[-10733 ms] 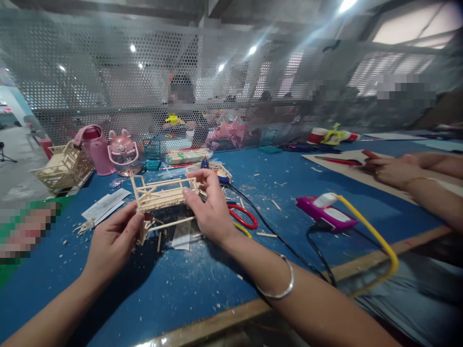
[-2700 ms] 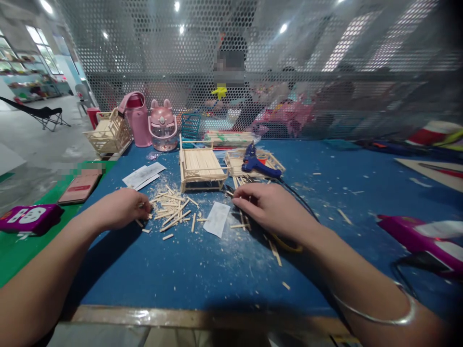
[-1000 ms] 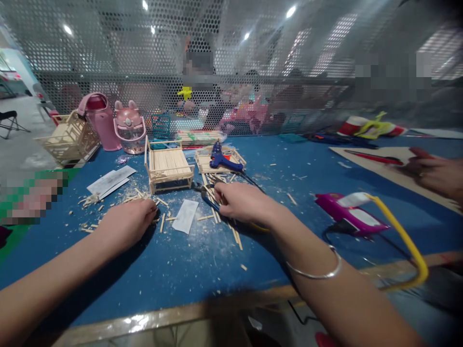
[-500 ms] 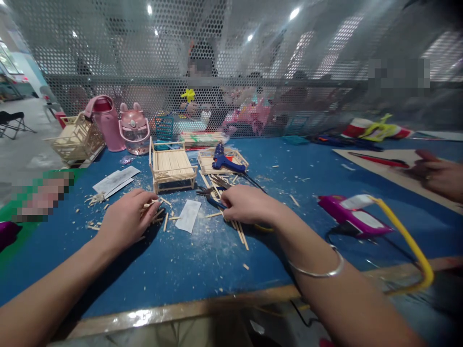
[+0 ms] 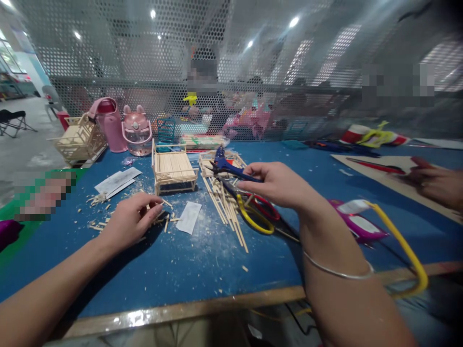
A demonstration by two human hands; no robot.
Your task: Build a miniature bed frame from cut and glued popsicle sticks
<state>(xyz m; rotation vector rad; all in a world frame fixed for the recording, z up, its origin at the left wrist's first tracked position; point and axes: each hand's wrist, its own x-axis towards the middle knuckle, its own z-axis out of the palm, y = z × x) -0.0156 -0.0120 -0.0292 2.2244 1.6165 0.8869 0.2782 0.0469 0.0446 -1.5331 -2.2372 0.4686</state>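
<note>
My left hand [image 5: 129,220] rests on the blue table [image 5: 188,270], fingers bunched in a pinch on a short wooden stick piece among scattered stick offcuts [image 5: 164,221]. My right hand [image 5: 280,184] hovers above the table with thumb and fingers pinched; what it holds is too small to make out. Under it lie scissors [image 5: 255,212] with red and yellow handles, and a loose bundle of long thin sticks [image 5: 224,202]. A small stick-built bed frame [image 5: 173,168] stands behind, with a blue glue gun [image 5: 224,166] on a second stick frame to its right.
A white paper slip [image 5: 190,217] lies between my hands. At the back left stand a pink bottle [image 5: 106,125], a pink bunny cup [image 5: 136,137] and a stick basket [image 5: 79,140]. A purple device [image 5: 358,224] with a yellow cable [image 5: 405,246] sits right. A co-worker's hand [image 5: 434,185] rests at the far right.
My right hand has lifted off the table and moved back, uncovering the scissors and the stick bundle. My left hand stays over the offcuts, barely shifted.
</note>
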